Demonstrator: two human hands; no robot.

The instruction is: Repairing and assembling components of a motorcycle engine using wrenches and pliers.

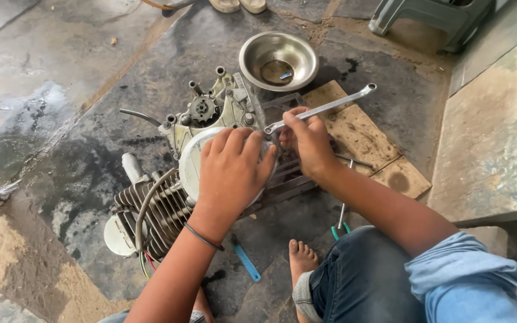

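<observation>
A small finned engine point(169, 197) is lying on the stained floor. The left hand point(231, 170) is pressing flat, fingers spread, on its round side cover point(191, 158). Just beside it, the right hand point(307, 140) is gripping a long ring spanner point(324, 107), its end seemingly on a cover bolt. Behind, a steel bowl point(278, 60) is sitting.

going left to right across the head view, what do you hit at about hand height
finned engine cylinder → left hand flat on the round engine cover → right hand holding the ring spanner → wooden board → raised concrete slab
</observation>
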